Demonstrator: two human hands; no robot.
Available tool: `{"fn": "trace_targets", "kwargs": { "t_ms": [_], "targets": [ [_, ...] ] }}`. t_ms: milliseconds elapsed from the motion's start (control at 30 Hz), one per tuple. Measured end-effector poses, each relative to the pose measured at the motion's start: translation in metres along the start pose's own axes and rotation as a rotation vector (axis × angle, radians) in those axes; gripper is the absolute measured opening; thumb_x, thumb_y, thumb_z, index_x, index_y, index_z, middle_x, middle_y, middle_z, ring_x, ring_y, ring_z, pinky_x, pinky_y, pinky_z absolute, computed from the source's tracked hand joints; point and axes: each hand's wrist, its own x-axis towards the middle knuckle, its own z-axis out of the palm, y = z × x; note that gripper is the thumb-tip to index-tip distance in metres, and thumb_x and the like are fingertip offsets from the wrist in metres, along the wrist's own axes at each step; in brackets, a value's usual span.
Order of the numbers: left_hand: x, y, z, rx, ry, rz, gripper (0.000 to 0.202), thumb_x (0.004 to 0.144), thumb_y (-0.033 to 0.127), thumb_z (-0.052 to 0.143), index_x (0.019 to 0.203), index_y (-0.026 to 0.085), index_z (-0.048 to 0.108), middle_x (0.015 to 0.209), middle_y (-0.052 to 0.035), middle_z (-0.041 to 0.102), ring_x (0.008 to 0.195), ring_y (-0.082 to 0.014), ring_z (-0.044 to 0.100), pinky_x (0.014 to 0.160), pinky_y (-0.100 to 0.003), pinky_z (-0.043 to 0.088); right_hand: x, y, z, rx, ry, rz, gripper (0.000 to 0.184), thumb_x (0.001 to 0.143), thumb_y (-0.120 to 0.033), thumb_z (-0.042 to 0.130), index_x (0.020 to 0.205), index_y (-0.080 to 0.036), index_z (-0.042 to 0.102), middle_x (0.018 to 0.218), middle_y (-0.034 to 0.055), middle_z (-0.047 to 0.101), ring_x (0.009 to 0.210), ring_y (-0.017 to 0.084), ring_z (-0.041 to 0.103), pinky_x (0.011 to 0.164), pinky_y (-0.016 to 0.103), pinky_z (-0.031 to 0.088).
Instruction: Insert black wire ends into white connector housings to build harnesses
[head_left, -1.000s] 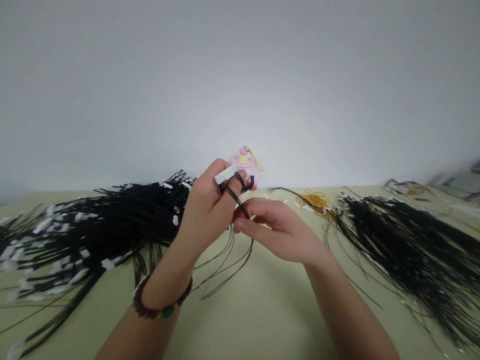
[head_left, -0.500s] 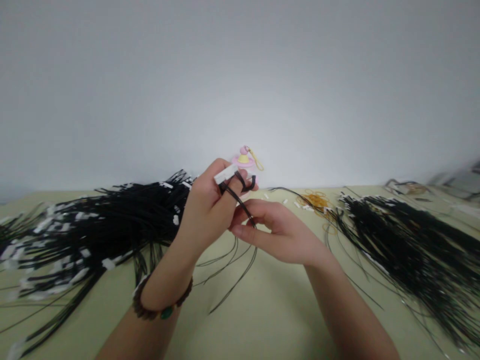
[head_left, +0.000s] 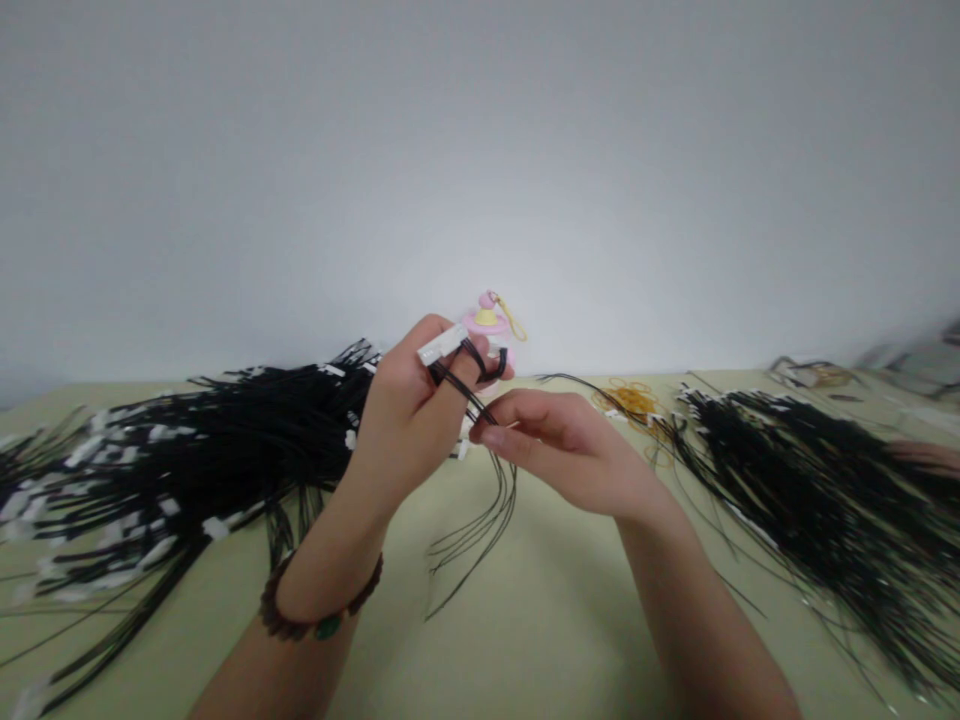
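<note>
My left hand [head_left: 405,420] is closed around a wire harness, with its white connector [head_left: 442,343] lying across the top of the fingers. From there black wires [head_left: 459,388] loop over the thumb and run down toward the right. My right hand [head_left: 574,450] pinches these wires between thumb and fingertips, close beside the left hand. Below the pinch the loose wire ends [head_left: 480,535] hang and curve to the lower left. A second small white end sits by the left fingertips, partly hidden. A beaded bracelet [head_left: 322,626] circles my left wrist.
Bundled black cables with white connectors [head_left: 225,440] are piled at left. More black wires [head_left: 810,490] spread at right, where another person's hand [head_left: 926,455] shows at the edge. Yellow rubber bands [head_left: 631,400] and a pink-and-yellow object [head_left: 487,318] lie near the wall [head_left: 480,150].
The right hand has shifted slightly up along the wires, and the hanging ends have drawn closer together. The left hand has moved a little left. Another person's hand has appeared at the right edge.
</note>
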Motion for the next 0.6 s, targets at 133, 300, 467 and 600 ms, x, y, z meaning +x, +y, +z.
{"fn": "trace_targets", "kwargs": {
  "t_ms": [133,300,467,600],
  "targets": [
    [0.000,-0.003,0.000,-0.030,-0.002,-0.004,0.018,0.091,0.033,0.057,0.083,0.017,0.055,0.079,0.0001,0.065,0.075,-0.0141,0.070,0.073,-0.027,0.058,0.002,0.000,-0.003,-0.028,-0.023,-0.072,0.029,0.095,-0.030,0.046,0.084,-0.012,0.066,0.084,0.0049,0.067,0.078,0.010,0.058,0.074,0.023,0.046],
    [0.000,-0.006,0.000,-0.039,0.011,0.013,0.016,0.090,0.034,0.058,0.083,0.019,0.057,0.078,0.0009,0.065,0.075,-0.0158,0.071,0.070,-0.028,0.058,0.002,0.006,-0.002,-0.026,-0.013,-0.083,0.020,0.093,-0.026,0.048,0.084,-0.013,0.061,0.086,0.0058,0.065,0.080,0.013,0.059,0.075,0.027,0.048],
    [0.002,-0.007,0.000,-0.033,-0.025,0.049,0.011,0.089,0.032,0.058,0.083,0.023,0.059,0.076,0.0010,0.064,0.075,-0.0167,0.069,0.069,-0.030,0.056,0.001,0.010,0.001,-0.029,0.004,-0.056,0.002,0.084,-0.014,0.055,0.085,-0.015,0.057,0.084,0.0050,0.064,0.077,0.014,0.060,0.073,0.030,0.050],
    [0.002,-0.005,0.000,0.070,0.016,0.067,0.010,0.088,0.026,0.056,0.081,0.020,0.058,0.073,0.0024,0.063,0.068,-0.0122,0.063,0.063,-0.024,0.049,0.003,0.010,0.003,-0.048,0.027,-0.071,0.008,0.080,-0.008,0.054,0.084,-0.015,0.056,0.084,0.0037,0.063,0.075,0.012,0.061,0.072,0.028,0.051]
  ]
}}
